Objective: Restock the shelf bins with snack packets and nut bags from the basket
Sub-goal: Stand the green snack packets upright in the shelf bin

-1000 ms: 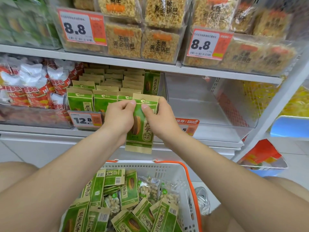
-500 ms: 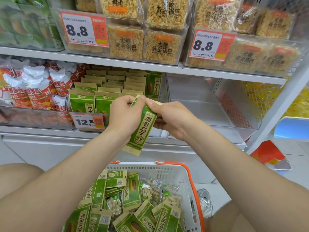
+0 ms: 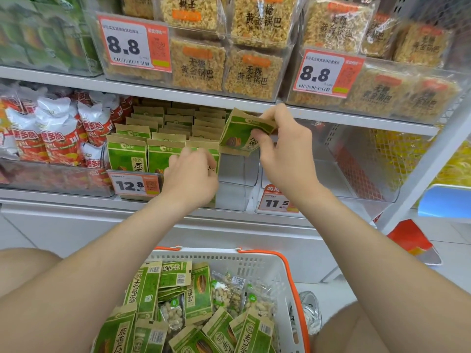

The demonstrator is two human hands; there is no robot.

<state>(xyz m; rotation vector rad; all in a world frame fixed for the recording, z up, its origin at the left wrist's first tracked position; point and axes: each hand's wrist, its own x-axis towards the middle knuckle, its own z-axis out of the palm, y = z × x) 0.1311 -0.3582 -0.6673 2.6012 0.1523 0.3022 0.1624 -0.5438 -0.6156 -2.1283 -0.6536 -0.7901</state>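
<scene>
My right hand (image 3: 283, 151) pinches a green sunflower-seed packet (image 3: 239, 135), tilted, above the open right side of the clear shelf bin (image 3: 237, 192). Rows of the same green packets (image 3: 127, 155) fill that bin's left and middle. My left hand (image 3: 190, 178) is lower, at the bin's front, its fingers curled over the top of the front packet (image 3: 202, 150) in the right-hand row. Below, the white basket (image 3: 257, 259) with an orange handle holds several green packets (image 3: 200, 291) and clear nut bags (image 3: 228, 294).
A second clear bin (image 3: 362, 174) with an 11.5 tag stands to the right. Red-and-white snack bags (image 3: 58, 133) fill the bin at left. Rice-crust packs (image 3: 198, 64) sit on the shelf above. A white shelf upright (image 3: 433, 164) slants at right.
My right hand has carried the packet up and right to the bin's top. My left hand let go of it and dropped to the front row of packets.
</scene>
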